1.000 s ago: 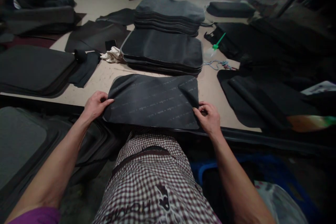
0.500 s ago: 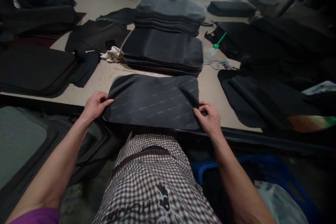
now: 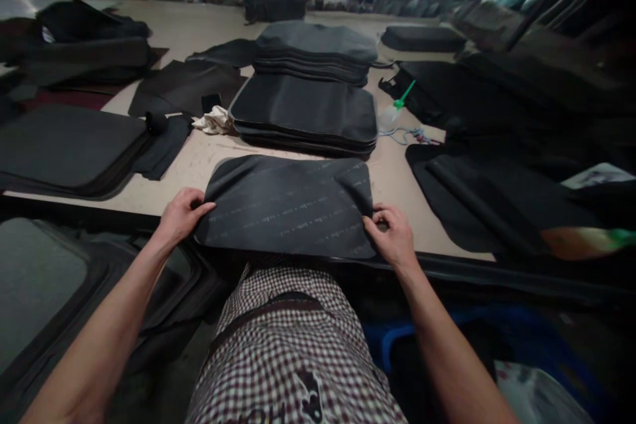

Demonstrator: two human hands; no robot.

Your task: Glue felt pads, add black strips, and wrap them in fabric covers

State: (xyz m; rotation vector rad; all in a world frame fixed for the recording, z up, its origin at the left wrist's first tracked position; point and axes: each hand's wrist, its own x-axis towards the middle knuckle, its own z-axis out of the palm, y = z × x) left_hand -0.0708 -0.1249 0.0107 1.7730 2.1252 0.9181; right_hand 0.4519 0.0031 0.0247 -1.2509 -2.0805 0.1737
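Observation:
A black sheet with rounded corners and faint printed lettering point(image 3: 288, 209) lies at the table's front edge, close to my apron. My left hand point(image 3: 183, 215) pinches its left side, thumb on top and fingers tucked beneath. At the opposite side my right hand point(image 3: 392, 232) grips the edge in the same way. The sheet bows slightly, with creases near both upper corners. Just beyond it stands a stack of black rounded panels point(image 3: 303, 109), and behind that rises a second stack with a greyer top point(image 3: 318, 43).
To the left are more dark panels point(image 3: 64, 146) and a crumpled white cloth point(image 3: 214, 120). A clear bottle with a green nozzle point(image 3: 390, 116) and a bluish cord point(image 3: 407, 136) sit right of the stacks. Dark sheets point(image 3: 477, 192) cover the table's right side. Below is a blue crate point(image 3: 387, 344).
The view has tipped up, so the table and stacks appear lower in the picture. Both hands keep their hold on the sheet, which stays in about the same place on the table.

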